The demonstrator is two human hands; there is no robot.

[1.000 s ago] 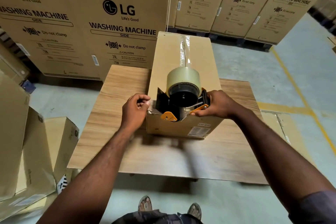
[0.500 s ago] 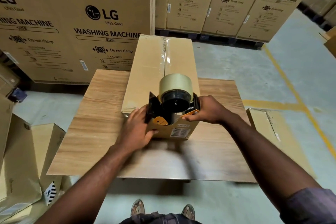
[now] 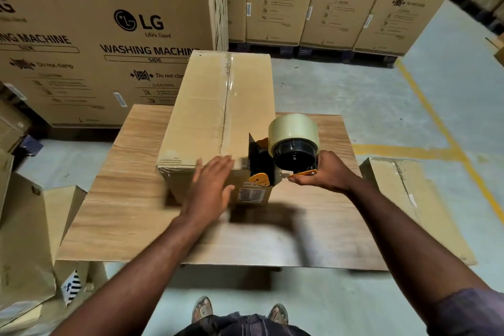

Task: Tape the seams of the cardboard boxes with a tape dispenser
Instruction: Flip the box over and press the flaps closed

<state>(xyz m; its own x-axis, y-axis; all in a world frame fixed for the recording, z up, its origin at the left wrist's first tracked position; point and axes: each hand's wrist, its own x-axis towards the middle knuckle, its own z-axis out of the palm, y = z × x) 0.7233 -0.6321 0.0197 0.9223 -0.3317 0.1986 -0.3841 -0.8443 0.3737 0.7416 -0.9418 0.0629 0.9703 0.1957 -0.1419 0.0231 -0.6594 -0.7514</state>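
Shifted off the middle of the seam, the tape dispenser [image 3: 283, 163] now sits at the near right corner of the cardboard box [image 3: 201, 117], with its clear tape roll [image 3: 293, 128] above that corner. The right grip [image 3: 326, 176] is clenched round the dispenser's handle, just beside the box. The left grip [image 3: 211, 185], curled a second ago, is released, with fingers straight and blurred over the box's near top edge by the taped seam [image 3: 227, 101]. The box stands on a wooden surface [image 3: 128, 199], with LG washing machine cartons [image 3: 109, 35] behind it.
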